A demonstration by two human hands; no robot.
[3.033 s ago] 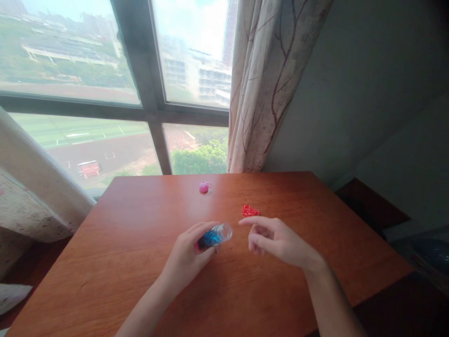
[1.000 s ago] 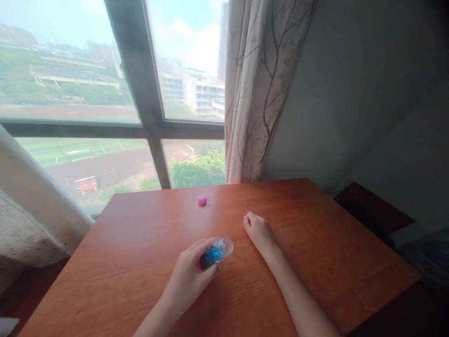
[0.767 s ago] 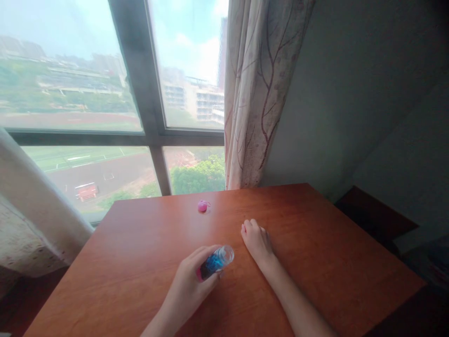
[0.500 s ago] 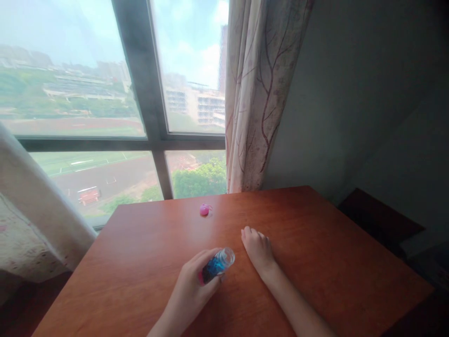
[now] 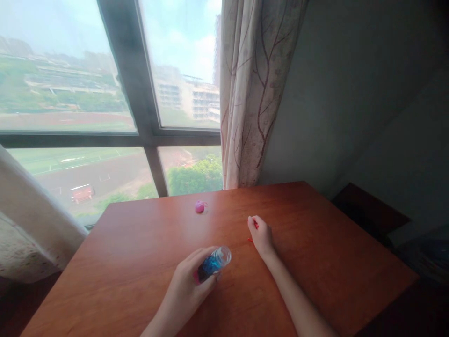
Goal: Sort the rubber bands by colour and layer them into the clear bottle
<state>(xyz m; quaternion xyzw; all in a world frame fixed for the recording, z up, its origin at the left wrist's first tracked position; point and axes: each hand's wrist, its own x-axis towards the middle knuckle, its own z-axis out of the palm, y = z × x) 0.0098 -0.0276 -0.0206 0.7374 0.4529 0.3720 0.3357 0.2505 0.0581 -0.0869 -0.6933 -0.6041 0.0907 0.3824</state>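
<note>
My left hand (image 5: 191, 274) is wrapped round a clear bottle (image 5: 212, 263) with blue contents and some pink near its base. The bottle tilts to the right, its mouth uncovered. To the right, my right hand (image 5: 261, 235) is closed on small red pieces (image 5: 256, 225), which show between the thumb and fingers; their kind is too small to make out. Another thin red piece (image 5: 250, 239) shows just left of the hand, by the tabletop. Farther back on the table lies a pink round cap-like thing (image 5: 199, 207) with a thin loop.
The brown wooden table (image 5: 147, 234) reaches to the window (image 5: 147, 138) at the back. Curtains (image 5: 242, 93) hang on both sides of the window. A dark piece of furniture (image 5: 375, 206) stands beyond the table's right edge.
My right hand has turned and lifted slightly, and red pieces now show in and beside it. My left hand still holds the bottle. The whole view has shifted a little.
</note>
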